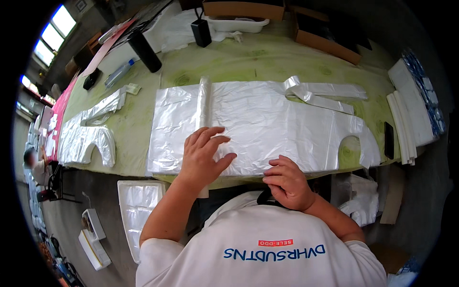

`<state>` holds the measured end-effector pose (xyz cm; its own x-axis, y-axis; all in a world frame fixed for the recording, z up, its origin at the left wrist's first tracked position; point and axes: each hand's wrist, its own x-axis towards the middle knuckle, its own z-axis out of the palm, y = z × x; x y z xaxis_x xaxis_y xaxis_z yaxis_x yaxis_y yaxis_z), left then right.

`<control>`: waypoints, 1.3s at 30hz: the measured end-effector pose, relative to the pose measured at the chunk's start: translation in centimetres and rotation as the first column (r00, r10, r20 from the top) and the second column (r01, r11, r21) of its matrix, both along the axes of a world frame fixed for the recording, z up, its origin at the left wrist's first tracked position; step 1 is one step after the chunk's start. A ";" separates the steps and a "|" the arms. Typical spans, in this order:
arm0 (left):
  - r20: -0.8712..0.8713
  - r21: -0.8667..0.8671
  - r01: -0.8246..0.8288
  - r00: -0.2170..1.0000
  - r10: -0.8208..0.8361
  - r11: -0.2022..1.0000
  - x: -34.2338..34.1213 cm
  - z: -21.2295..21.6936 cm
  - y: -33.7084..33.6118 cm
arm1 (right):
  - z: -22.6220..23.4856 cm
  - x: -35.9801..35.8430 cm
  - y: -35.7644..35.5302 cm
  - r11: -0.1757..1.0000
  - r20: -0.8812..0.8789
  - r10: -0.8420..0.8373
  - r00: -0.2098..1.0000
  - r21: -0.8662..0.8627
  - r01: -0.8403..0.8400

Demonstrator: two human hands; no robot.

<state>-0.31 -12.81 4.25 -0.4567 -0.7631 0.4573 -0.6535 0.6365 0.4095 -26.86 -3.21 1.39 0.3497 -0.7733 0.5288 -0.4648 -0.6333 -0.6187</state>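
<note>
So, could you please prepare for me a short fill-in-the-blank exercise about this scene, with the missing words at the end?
1. The tablecloth is mainly ____ in colour.
2. The hand nearest to the plastic roll is the person's ____ one.
3. The cap of the clear bottle is ____.
4. The person's shirt is mostly ____.

Missing words: green; left; blue; white.

The garment worn is a white shirt (258,269) with short, loose sleeves (158,258). Its chest bears large blue lettering (275,254) and, just beside this, a small red rectangle (276,242). The left hand (201,155) and right hand (289,185) are bare.
</note>
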 end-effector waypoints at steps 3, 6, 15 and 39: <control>0.203 0.072 -0.213 0.960 0.195 0.974 3.2 -1.3 -0.3 | -0.4 0.4 -0.2 0.998 0.028 0.054 0.998 0.008 -0.055; 0.085 0.291 -0.406 0.913 0.400 0.866 9.1 -2.5 -1.1 | -1.2 0.2 0.0 0.999 0.080 0.038 0.996 0.029 -0.040; 0.509 0.117 -0.582 0.731 0.455 0.805 7.9 -2.9 -2.8 | -1.1 0.1 0.2 0.999 0.077 0.036 0.996 -0.029 -0.034; -0.752 0.658 0.353 0.350 0.558 0.665 -3.9 -3.4 -1.3 | 1.8 5.1 -0.7 0.759 0.309 0.070 0.949 0.600 -0.252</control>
